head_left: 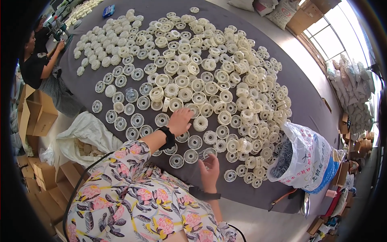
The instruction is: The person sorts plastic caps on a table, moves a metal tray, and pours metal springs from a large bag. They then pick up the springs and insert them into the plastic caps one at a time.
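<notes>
Floral sleeve (133, 193) lay nearest; both hands worked among plastic spools on the grey worktop (290, 92).
Left hand (180, 120) rested flat, fingers spread, on a cream spool (192, 109), gripping nothing. Right hand (209, 169) curled loosely round a clear spool (208, 154). Spools judged light, rigid, smooth; best pinched by the rims.

Grey-covered table (306, 101), bright windows (338, 28), stacked sacks (354, 88), cardboard boxes (38, 115) on the floor

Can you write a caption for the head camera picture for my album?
A person's left hand and right hand reach among many cream plastic spools on a grey table.
</notes>
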The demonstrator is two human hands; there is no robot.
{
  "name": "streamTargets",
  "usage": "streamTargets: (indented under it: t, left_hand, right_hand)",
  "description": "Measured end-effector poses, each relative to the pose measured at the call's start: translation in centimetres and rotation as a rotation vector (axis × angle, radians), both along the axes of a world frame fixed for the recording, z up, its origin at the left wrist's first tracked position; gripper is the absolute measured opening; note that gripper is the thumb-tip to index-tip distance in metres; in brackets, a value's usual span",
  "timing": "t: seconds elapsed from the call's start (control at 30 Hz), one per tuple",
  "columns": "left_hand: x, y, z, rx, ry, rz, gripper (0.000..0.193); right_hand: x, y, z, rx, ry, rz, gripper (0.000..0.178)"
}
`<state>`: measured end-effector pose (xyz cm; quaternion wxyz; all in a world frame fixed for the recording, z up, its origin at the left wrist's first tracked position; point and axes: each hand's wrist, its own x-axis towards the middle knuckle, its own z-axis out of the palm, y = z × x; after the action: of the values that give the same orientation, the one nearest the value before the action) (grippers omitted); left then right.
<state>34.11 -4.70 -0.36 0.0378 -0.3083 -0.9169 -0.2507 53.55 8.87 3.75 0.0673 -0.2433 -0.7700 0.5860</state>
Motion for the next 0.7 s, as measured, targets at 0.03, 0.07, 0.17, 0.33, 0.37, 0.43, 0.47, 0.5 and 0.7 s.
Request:
streamTargets:
  t: [0.03,0.07,0.17,0.33,0.37,0.43,0.47,0.5,0.7]
  left_hand:
    - [-0.4,0.1,-0.6,0.001,-0.001,-0.002,0.033]
    - [-1.2,0.0,-1.2,-0.1,0.014,-0.01,0.027]
    - [-1.2,0.1,-1.4,-0.108,0.009,-0.014,0.017]
    - [4.0,0.1,1.3,0.173,-0.176,-0.362,0.005]
    - [5.7,0.1,1.6,0.119,-0.243,-0.536,0.007]
    - [9.4,-0.2,1.3,0.04,-0.26,-0.799,0.008]
    - [10.9,-0.4,0.4,0.021,-0.213,-0.897,0.007]
    - [11.7,-0.6,-0.6,0.024,-0.218,-0.906,0.007]
    - [12.5,-1.3,-3.7,-0.075,0.023,-0.908,0.013]
  right_hand:
    - [0.0,-0.1,0.1,0.001,-0.001,-0.002,0.038]
    - [-0.1,-0.2,0.2,0.002,0.003,-0.002,0.036]
    - [0.5,0.4,-0.2,-0.028,-0.045,-0.047,0.034]
    - [2.2,2.1,-0.8,-0.231,-0.132,-0.239,0.029]
    - [2.8,2.7,-1.6,-0.225,-0.11,-0.269,0.028]
    - [3.3,3.2,-2.2,-0.227,-0.077,-0.286,0.027]
    - [3.5,3.4,-2.1,-0.228,-0.08,-0.29,0.027]
    - [3.7,3.5,-2.0,-0.262,-0.091,-0.27,0.03]
    - [5.4,2.5,-1.6,0.119,-0.162,0.077,0.038]
